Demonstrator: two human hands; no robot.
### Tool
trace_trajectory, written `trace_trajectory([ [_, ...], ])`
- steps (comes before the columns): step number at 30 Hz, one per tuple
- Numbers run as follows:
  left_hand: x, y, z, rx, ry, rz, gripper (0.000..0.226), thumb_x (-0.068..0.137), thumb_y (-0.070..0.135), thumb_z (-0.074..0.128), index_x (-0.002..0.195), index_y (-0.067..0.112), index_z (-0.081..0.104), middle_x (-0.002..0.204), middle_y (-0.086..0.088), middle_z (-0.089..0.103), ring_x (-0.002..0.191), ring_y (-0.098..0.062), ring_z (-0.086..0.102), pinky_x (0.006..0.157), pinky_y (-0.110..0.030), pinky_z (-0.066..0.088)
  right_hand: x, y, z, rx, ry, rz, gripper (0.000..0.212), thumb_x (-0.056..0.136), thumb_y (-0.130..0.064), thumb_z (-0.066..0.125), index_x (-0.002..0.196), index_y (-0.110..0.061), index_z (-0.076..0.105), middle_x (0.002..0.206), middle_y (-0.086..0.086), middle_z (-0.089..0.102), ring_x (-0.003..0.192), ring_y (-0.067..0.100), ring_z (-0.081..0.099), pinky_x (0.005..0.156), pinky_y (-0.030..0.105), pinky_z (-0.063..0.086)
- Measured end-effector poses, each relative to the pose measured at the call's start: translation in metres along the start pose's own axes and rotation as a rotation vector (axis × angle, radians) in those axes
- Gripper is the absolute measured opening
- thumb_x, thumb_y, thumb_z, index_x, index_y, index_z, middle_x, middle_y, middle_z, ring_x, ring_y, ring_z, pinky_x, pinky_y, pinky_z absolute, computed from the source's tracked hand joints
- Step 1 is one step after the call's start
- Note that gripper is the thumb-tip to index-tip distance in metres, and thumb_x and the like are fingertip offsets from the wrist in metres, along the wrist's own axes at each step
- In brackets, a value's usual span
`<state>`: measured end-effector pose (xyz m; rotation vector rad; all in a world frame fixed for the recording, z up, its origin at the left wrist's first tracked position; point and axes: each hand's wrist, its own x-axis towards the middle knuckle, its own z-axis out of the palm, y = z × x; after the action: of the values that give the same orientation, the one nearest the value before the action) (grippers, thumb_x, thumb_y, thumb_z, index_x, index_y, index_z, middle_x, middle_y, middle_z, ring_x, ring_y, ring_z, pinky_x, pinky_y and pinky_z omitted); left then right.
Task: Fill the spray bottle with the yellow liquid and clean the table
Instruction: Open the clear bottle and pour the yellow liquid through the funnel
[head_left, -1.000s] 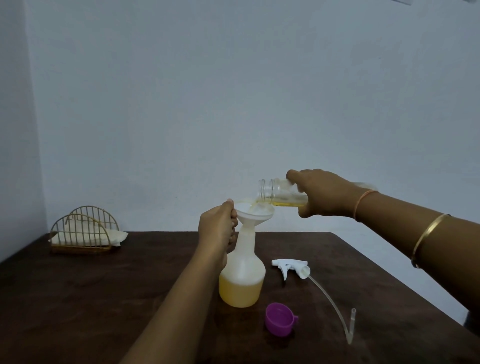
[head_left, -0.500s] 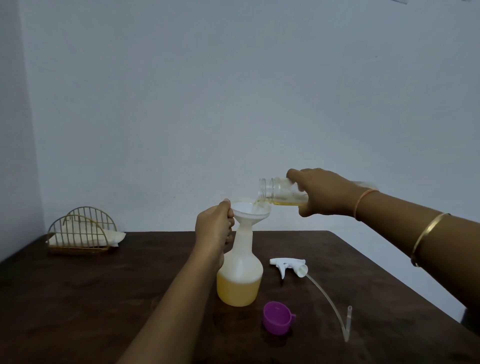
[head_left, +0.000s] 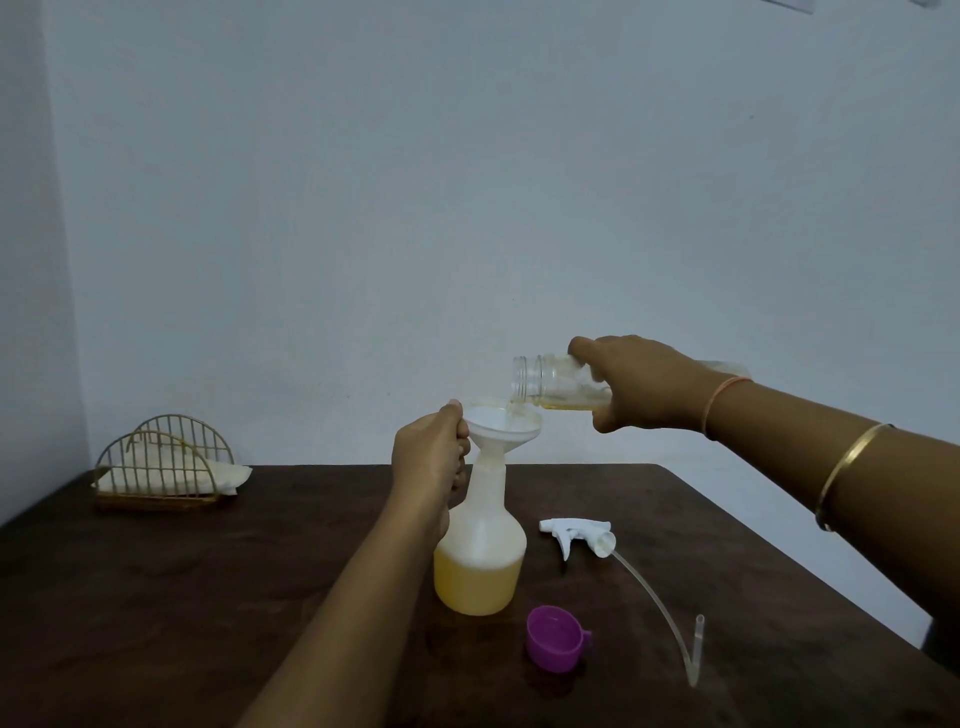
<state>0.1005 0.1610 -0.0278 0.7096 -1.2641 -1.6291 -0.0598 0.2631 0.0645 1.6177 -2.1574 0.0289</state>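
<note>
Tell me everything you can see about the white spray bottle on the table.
The spray bottle is translucent white plastic, wide and rounded below, narrow at the neck. It stands upright on the table, uncapped, yellow liquid filling roughly its lower third. A white funnel sits in its neck. The left hand grips the neck, thumb at the funnel's rim. Its trigger head lies apart on the table.

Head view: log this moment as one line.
step: pouring | left hand: holds funnel on spray bottle | right hand: tips clear jar over funnel | spray bottle: partly filled, yellow | trigger sprayer: lying on table
</note>
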Motion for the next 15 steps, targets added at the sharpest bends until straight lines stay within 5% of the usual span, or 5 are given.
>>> trace_trajectory([
  [15, -0.0007, 0.0000, 0.0007, 0.009, 0.014, -0.002, 0.034, 0.092, 0.025, 0.049, 0.060, 0.013, 0.048, 0.047, 0.004, 0.039, 0.038, -0.008, 0.027, 0.035, -0.017, 0.027, 0.0028, -0.0066, -0.0009, -0.005, 0.000, -0.009, 0.058, 0.071, -0.022, 0.073, 0.120, -0.017, 0.043, 0.106, 0.006, 0.058, 0.089, 0.025, 0.054, 0.077, 0.039, 0.051],
])
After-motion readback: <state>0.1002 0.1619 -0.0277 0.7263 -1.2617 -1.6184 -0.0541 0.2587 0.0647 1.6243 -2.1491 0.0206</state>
